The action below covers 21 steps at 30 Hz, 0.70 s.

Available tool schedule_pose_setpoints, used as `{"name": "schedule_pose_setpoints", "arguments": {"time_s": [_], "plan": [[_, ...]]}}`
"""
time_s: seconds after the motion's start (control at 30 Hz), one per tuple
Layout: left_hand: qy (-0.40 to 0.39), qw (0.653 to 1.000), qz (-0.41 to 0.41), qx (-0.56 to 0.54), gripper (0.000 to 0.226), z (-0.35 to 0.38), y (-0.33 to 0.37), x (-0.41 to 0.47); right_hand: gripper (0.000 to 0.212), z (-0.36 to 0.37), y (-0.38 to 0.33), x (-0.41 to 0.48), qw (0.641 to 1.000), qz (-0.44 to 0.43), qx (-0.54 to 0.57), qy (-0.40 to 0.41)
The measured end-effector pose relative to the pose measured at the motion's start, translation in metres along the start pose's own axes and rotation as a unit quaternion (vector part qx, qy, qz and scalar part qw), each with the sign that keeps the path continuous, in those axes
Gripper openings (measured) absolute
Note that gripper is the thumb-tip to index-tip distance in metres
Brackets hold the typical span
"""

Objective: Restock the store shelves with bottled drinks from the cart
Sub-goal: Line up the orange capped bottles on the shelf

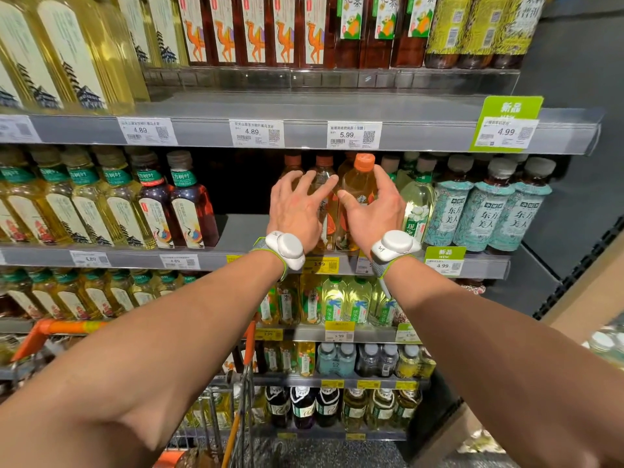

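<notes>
Both my hands reach to the middle shelf [236, 231]. My right hand [374, 211] grips an orange-capped bottle of amber tea [359, 184] that stands upright at the shelf's front, thumb on its left side and fingers on its right. My left hand [297, 207] lies with spread fingers against the neighbouring orange-capped bottle [322, 177] just to the left. More of the same bottles stand behind them. An empty dark gap on the shelf opens to the left of my left hand.
The orange-handled cart [236, 417] stands below my arms against the lower shelves. Green-capped tea bottles [189, 204] fill the shelf's left, pale blue bottles [479, 211] its right. Shelves above and below are stocked. Price tags line the shelf edges.
</notes>
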<state>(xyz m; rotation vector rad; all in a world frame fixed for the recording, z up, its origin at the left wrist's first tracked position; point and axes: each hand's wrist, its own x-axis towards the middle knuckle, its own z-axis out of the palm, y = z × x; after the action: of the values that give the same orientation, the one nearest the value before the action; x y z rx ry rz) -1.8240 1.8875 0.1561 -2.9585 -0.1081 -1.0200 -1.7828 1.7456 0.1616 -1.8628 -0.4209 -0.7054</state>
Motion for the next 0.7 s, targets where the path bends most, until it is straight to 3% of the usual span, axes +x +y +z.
{"name": "schedule_pose_setpoints", "arguments": {"time_s": [0.43,0.7], "plan": [[0.001,1.0,-0.005,-0.011,0.075,0.001,0.001,0.0,0.072,0.011,0.007,0.004,0.992,0.014,-0.122,-0.012],[-0.002,1.0,-0.004,-0.009,0.074,0.001,-0.001,0.001,0.061,0.012,0.001,0.012,0.971,0.012,-0.235,-0.034]]}}
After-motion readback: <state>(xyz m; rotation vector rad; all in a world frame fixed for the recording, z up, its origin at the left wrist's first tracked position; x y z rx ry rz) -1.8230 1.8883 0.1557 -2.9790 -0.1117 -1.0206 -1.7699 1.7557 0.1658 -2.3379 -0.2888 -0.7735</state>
